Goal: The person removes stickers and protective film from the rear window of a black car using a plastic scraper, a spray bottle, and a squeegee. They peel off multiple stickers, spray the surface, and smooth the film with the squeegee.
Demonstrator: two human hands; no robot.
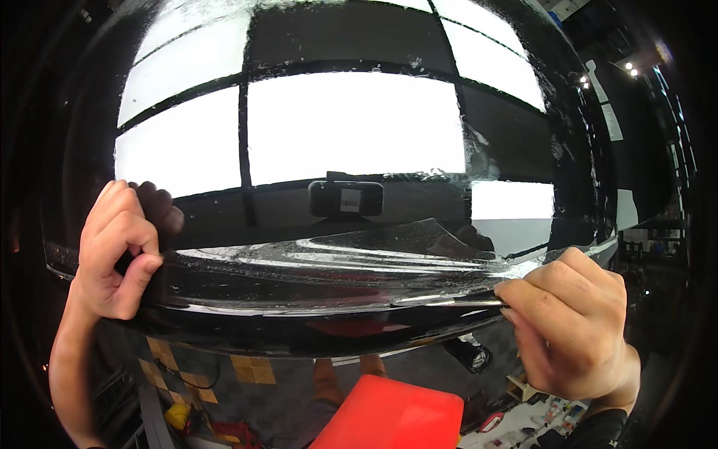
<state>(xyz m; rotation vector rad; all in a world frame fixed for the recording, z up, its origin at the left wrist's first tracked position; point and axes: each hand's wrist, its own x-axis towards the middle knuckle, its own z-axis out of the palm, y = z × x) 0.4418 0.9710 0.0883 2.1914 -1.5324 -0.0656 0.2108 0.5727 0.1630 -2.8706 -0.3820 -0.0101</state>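
While my left hand (120, 254) pinches one edge of the clear wet plastic film (336, 262) lying across the glossy black curved car panel (359, 112), my right hand's (572, 329) fingers (523, 295) grip its opposite edge tightly, above a red flat squeegee (393, 419).

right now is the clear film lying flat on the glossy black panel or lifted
Lifted along its lower edge: the clear film wrinkles and stands off the black panel, pinched by the left hand and right hand.

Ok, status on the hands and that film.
Left hand pinching film edge. Right hand pinching opposite edge. Film partly lifted off glossy black panel. Nothing blocking.
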